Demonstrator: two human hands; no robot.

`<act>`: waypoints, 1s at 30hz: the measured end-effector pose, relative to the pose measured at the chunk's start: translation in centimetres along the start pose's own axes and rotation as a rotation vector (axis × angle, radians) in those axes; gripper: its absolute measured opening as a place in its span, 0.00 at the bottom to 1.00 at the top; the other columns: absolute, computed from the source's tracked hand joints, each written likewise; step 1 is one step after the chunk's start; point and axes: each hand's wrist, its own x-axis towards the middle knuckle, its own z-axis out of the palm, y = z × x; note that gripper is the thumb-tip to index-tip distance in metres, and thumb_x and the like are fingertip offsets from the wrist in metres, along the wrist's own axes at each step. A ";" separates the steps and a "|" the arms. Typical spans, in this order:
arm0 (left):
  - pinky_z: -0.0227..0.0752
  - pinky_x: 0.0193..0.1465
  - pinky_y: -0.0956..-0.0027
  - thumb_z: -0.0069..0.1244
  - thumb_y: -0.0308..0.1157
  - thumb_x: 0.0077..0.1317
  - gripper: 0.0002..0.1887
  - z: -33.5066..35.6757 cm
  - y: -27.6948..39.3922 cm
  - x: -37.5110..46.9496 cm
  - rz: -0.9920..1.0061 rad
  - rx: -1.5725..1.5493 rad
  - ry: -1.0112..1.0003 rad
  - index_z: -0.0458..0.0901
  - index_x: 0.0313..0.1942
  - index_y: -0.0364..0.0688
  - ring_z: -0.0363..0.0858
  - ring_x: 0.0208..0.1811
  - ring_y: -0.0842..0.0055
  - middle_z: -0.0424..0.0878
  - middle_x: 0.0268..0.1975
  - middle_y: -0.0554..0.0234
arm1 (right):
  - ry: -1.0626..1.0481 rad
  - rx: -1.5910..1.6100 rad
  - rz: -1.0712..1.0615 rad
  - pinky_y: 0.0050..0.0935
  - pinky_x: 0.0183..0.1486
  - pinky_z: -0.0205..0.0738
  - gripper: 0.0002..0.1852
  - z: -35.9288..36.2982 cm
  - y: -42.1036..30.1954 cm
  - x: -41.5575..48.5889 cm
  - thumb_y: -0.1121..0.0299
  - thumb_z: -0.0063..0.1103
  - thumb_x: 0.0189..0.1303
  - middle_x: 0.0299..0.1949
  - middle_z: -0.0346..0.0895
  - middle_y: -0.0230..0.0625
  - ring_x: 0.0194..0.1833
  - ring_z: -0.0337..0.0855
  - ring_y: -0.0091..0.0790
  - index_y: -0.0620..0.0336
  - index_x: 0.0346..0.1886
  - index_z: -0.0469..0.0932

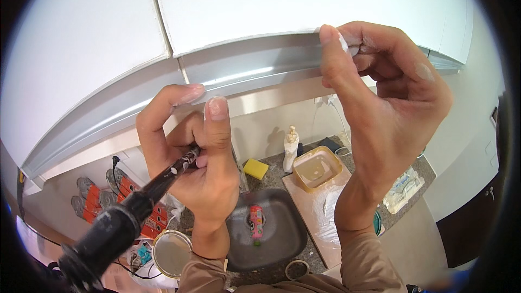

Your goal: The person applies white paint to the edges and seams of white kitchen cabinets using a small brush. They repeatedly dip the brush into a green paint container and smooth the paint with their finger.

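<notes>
My left hand (203, 162) has its lower fingers curled around the thin end of a black tapered tool handle (138, 207), spattered with white. The handle's thick end points back toward the camera. My left thumb and forefinger are apart, just below a silver metal strip (260, 63) under white cabinet doors (260, 0). At the right, my right hand (390, 89) is raised in front of the same strip, thumb and forefinger close together. White paste marks both hands' fingers. Whether my right fingertips pinch anything is hidden.
Below lies a dark sink (281, 252) with a pink bottle (256, 221) in it. Around it are a yellow sponge (256, 169), a white bottle (290, 150), a plastic tub (301, 185) on a smeared board (321, 228), a bucket (172, 252) and orange boxes (152, 215).
</notes>
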 end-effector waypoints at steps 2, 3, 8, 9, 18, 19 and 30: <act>0.43 0.28 0.82 0.58 0.31 0.74 0.14 -0.2 0.2 0.0 -0.005 -0.010 -0.018 0.74 0.54 0.41 0.57 0.22 0.95 0.70 0.19 0.80 | 0.013 0.012 0.028 0.14 0.30 0.76 0.06 -0.1 0.0 0.0 0.80 0.74 0.58 0.26 0.84 0.31 0.25 0.82 0.18 0.68 0.37 0.86; 0.43 0.29 0.82 0.58 0.31 0.74 0.13 -0.2 0.3 0.0 -0.012 -0.022 -0.039 0.74 0.54 0.42 0.57 0.22 0.95 0.70 0.19 0.80 | 0.023 0.015 0.063 0.14 0.30 0.75 0.06 -0.4 0.0 0.1 0.81 0.74 0.58 0.26 0.84 0.31 0.25 0.82 0.18 0.68 0.38 0.86; 0.40 0.25 0.82 0.57 0.19 0.70 0.14 -0.1 -0.3 0.3 0.071 -0.079 -0.056 0.74 0.53 0.36 0.50 0.20 0.96 0.59 0.19 0.84 | 0.017 0.000 0.064 0.14 0.30 0.75 0.06 -0.2 -0.5 0.1 0.80 0.74 0.59 0.26 0.83 0.31 0.25 0.82 0.18 0.68 0.37 0.86; 0.40 0.25 0.82 0.57 0.19 0.70 0.14 0.0 -0.4 0.3 0.072 -0.079 -0.050 0.74 0.53 0.36 0.50 0.20 0.96 0.60 0.19 0.84 | 0.009 0.008 0.062 0.14 0.30 0.76 0.06 0.0 -0.5 0.0 0.80 0.74 0.59 0.26 0.83 0.31 0.25 0.82 0.18 0.68 0.37 0.86; 0.40 0.25 0.82 0.58 0.21 0.71 0.12 -0.3 -0.4 0.5 0.088 -0.052 -0.048 0.76 0.52 0.36 0.51 0.19 0.97 0.61 0.17 0.84 | 0.055 -0.026 0.110 0.14 0.30 0.77 0.05 -0.6 -0.1 -0.1 0.79 0.73 0.60 0.25 0.84 0.32 0.26 0.84 0.19 0.68 0.38 0.86; 0.40 0.25 0.82 0.58 0.21 0.71 0.12 -0.3 -0.4 0.4 0.086 -0.058 -0.051 0.76 0.52 0.36 0.51 0.19 0.96 0.61 0.17 0.84 | 0.069 -0.036 0.126 0.14 0.30 0.77 0.05 -0.6 -0.1 -0.2 0.78 0.73 0.60 0.25 0.84 0.32 0.26 0.84 0.19 0.68 0.38 0.86; 0.40 0.26 0.81 0.57 0.24 0.72 0.11 -0.4 -0.1 0.3 0.020 -0.062 -0.034 0.77 0.52 0.39 0.50 0.20 0.95 0.59 0.17 0.85 | 0.167 -0.081 -0.038 0.16 0.34 0.74 0.09 -0.6 1.2 -1.8 0.81 0.68 0.64 0.35 0.83 0.33 0.33 0.81 0.18 0.67 0.46 0.87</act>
